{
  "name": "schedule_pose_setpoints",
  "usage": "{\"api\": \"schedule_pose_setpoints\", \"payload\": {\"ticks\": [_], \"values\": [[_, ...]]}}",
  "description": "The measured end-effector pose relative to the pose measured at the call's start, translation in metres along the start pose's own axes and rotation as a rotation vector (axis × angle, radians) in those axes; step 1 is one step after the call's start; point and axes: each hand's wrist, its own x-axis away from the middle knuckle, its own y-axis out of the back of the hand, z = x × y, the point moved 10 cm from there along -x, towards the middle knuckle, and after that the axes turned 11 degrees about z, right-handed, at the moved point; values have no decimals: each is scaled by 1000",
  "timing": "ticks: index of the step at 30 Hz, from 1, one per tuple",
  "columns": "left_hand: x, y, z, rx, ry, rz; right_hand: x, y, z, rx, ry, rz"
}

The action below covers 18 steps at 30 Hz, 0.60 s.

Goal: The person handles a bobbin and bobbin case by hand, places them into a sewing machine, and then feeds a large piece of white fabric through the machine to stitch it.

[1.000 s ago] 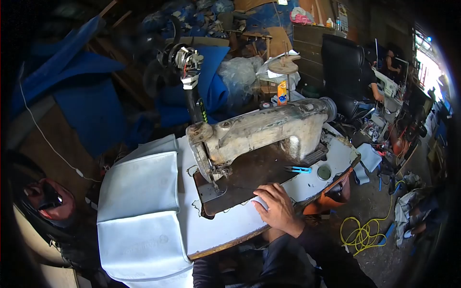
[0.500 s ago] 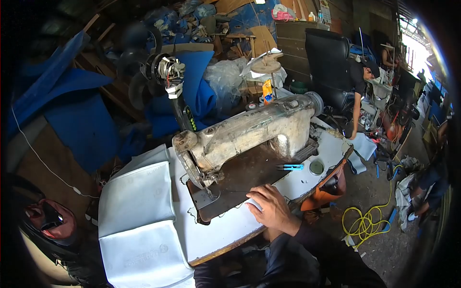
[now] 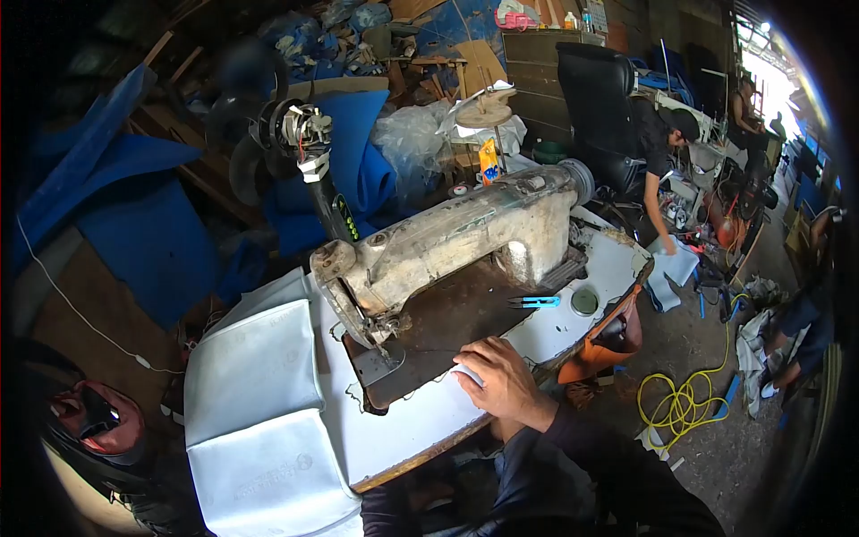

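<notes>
My right hand (image 3: pixel 506 383) rests at the front edge of the white sewing table (image 3: pixel 412 440), its fingers curled round a small white object (image 3: pixel 467 374) that is mostly hidden. A dark thread seems to run from the fingers toward the needle area of the worn sewing machine (image 3: pixel 456 237). Blue thread snips (image 3: pixel 540 302) lie on the table behind the hand, beside a small round green item (image 3: pixel 584 302). At the left of the table hang pale grey sewn panels (image 3: pixel 259 358). My left hand does not show; only a dark sleeve is visible at the bottom.
A co-worker (image 3: pixel 667 148) bends at the right, one arm reaching down to pale material (image 3: pixel 676 267). A yellow hose (image 3: pixel 684 403) lies coiled on the floor. Blue sheets (image 3: pixel 148 242) stand at the left. An orange pouch (image 3: pixel 595 358) hangs beneath the table's right edge.
The view has shifted slightly. My right hand keeps its hold near the table edge. The co-worker's head and arm have moved a little.
</notes>
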Motion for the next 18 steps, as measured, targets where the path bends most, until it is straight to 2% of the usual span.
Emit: {"api": "schedule_pose_setpoints", "payload": {"ticks": [9,12,18], "values": [[37,-62,-41,148,-7,333,2,0,-3,-30,8,-24],[42,-74,-48,158,3,416,5,4,-2,-36,42,-91],[54,-91,-52,163,25,538,7,-11,-9,-47,34,-9]]}}
